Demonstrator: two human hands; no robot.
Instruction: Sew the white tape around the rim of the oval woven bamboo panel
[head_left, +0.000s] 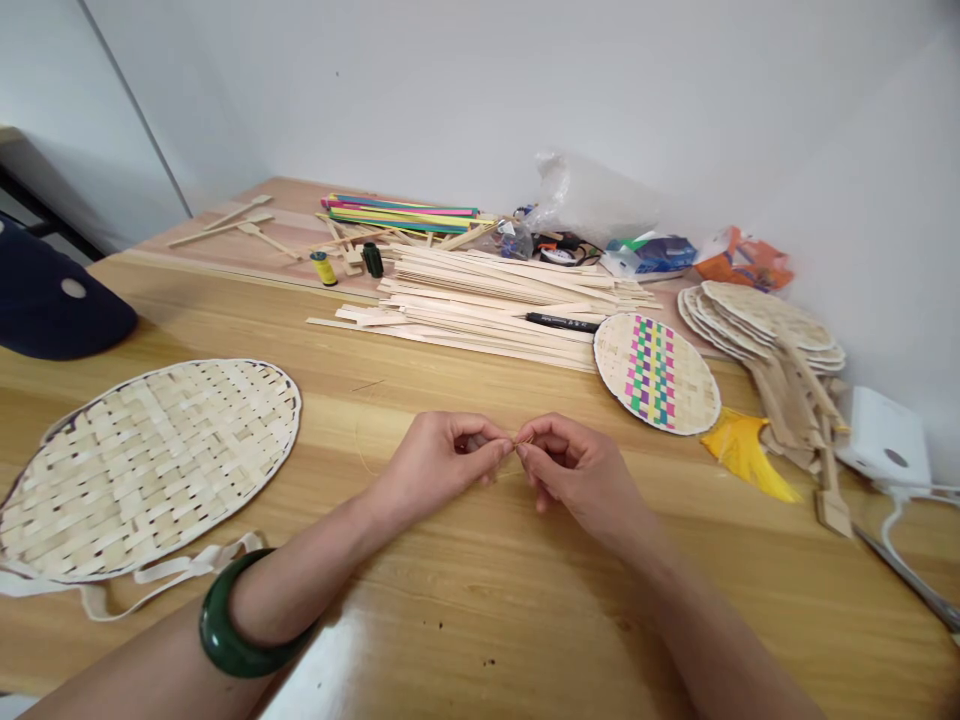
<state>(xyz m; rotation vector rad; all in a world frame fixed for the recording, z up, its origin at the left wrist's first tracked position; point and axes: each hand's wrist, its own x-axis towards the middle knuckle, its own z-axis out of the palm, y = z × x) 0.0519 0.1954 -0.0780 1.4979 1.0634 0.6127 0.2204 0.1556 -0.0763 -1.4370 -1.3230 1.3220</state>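
Note:
My left hand (442,462) and my right hand (574,468) meet fingertip to fingertip over the middle of the wooden table (480,600). Both pinch a very thin yellowish thread (523,440) between thumb and forefinger. A faint loop of the same thread trails left on the table. A dark green bangle (232,625) circles my left wrist. A large plain woven bamboo oval (150,462) lies to the left of my hands, with white cloth strips under its near edge.
A pile of bamboo slats (487,300) with a black pen (562,322) lies behind. A woven oval with coloured squares (656,372), a yellow tassel (746,450), stacked woven fans (765,320), a white box (885,435), thread spools (324,268) and bags stand around.

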